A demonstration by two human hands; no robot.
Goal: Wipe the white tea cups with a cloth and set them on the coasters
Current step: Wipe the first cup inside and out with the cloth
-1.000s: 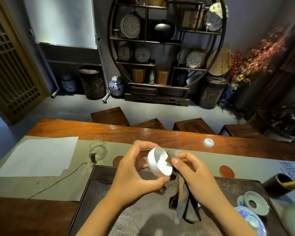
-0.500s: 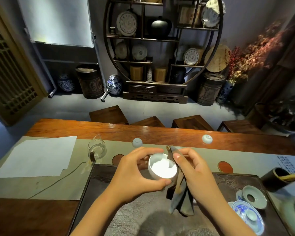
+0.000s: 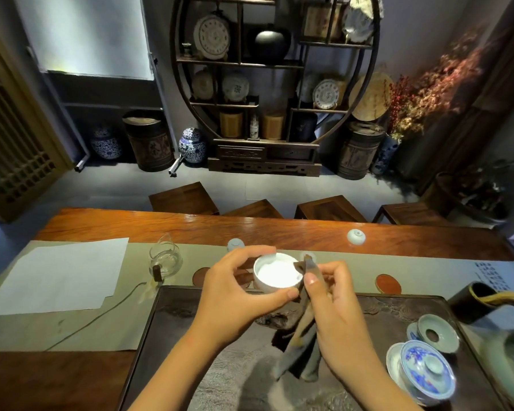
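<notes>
My left hand point(image 3: 235, 295) grips a white tea cup point(image 3: 278, 272) by its rim and base, mouth up, above the far edge of the dark tea tray point(image 3: 172, 330). My right hand point(image 3: 336, 304) pinches a dark grey-brown cloth point(image 3: 301, 348) against the cup's right rim; the rest of the cloth hangs down. Round brown coasters lie on the runner: one point(image 3: 388, 283) to the right, one point(image 3: 201, 275) left of my left hand. Two pale upturned cups point(image 3: 356, 236) point(image 3: 235, 244) sit farther back.
A glass pitcher point(image 3: 164, 259) and white paper sheets point(image 3: 60, 274) lie left on the green runner. A blue-and-white lidded gaiwan point(image 3: 428, 369) and a celadon bowl point(image 3: 436, 332) stand on the tray's right end. Wooden stools line the table's far side.
The cup has turned from its mouth facing sideways to mouth up. The right hand with the cloth has shifted along the rim to its right side. The view has tilted slightly down.
</notes>
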